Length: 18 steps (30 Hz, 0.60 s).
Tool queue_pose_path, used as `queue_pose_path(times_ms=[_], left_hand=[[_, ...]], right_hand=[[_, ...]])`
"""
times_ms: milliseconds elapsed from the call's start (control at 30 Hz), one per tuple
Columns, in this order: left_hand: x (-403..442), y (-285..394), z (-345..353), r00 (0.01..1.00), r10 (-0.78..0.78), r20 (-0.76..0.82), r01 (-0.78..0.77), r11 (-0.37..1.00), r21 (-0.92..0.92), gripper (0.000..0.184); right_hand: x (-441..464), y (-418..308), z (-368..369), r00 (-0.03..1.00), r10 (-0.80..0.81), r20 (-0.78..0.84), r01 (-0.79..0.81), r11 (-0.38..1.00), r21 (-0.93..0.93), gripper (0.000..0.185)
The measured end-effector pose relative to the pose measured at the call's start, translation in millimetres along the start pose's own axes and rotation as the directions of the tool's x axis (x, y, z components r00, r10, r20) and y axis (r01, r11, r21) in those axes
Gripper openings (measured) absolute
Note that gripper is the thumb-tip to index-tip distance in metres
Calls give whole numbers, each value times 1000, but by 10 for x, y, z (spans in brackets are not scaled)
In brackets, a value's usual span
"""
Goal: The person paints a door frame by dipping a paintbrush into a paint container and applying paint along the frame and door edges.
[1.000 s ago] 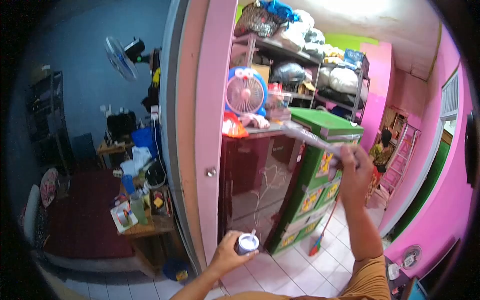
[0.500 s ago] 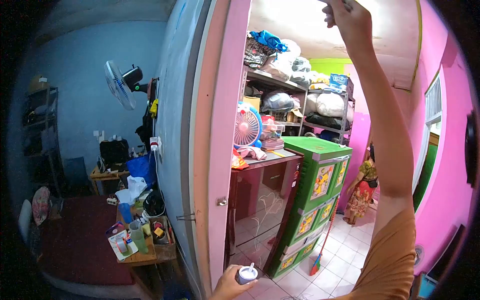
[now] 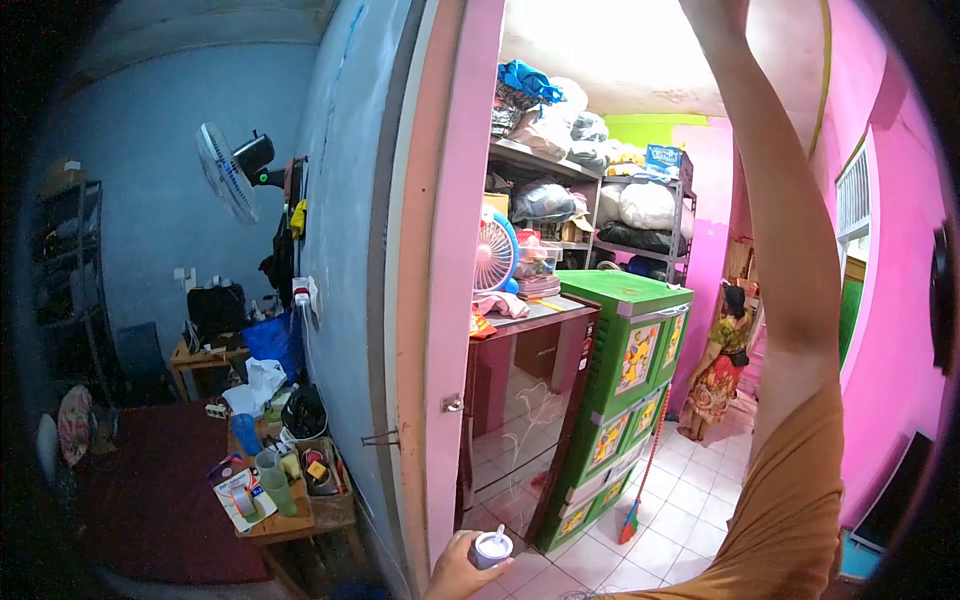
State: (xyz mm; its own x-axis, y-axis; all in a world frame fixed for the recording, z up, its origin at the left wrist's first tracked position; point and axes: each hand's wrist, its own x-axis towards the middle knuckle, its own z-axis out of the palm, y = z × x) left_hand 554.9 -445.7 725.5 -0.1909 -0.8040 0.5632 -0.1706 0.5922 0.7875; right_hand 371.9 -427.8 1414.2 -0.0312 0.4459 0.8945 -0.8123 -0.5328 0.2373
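Observation:
My left hand (image 3: 458,568) is closed around a small cup (image 3: 490,562) at the bottom middle. White stuff fills the cup, and a short white handle (image 3: 500,532) sticks up from it. My right arm (image 3: 795,220), in a brown sleeve, reaches up high. Only the base of my right hand (image 3: 714,10) shows at the top edge; its fingers are out of frame, so what it touches is hidden. Nearest to my left hand is the pink door frame (image 3: 455,300), with a metal latch plate (image 3: 452,403) on it.
Beyond the frame stand a dark red fridge (image 3: 520,400) and a green drawer cabinet (image 3: 620,400), with a broom (image 3: 630,520) leaning beside it. A person (image 3: 718,365) stands farther back. Left, a cluttered wooden table (image 3: 300,520) and a wall fan (image 3: 228,170).
My right hand has gone upward, mostly out of the picture. The view has shifted slightly. My left hand still has the cup, and the person at the back has turned a little.

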Motion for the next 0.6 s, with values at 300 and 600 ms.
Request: queue_pose_path(times_ms=[300,600], left_hand=[[-83,-165,-55,999,-34,-15,33,999,-18,52],[-198,-348,-55,990,-112,-87,116,993,37,52]], right_hand=[[-266,563,1009,971,-239,-24,234,964,-129,29],[-324,599,1419,986,-163,28,165,980,-113,24]])
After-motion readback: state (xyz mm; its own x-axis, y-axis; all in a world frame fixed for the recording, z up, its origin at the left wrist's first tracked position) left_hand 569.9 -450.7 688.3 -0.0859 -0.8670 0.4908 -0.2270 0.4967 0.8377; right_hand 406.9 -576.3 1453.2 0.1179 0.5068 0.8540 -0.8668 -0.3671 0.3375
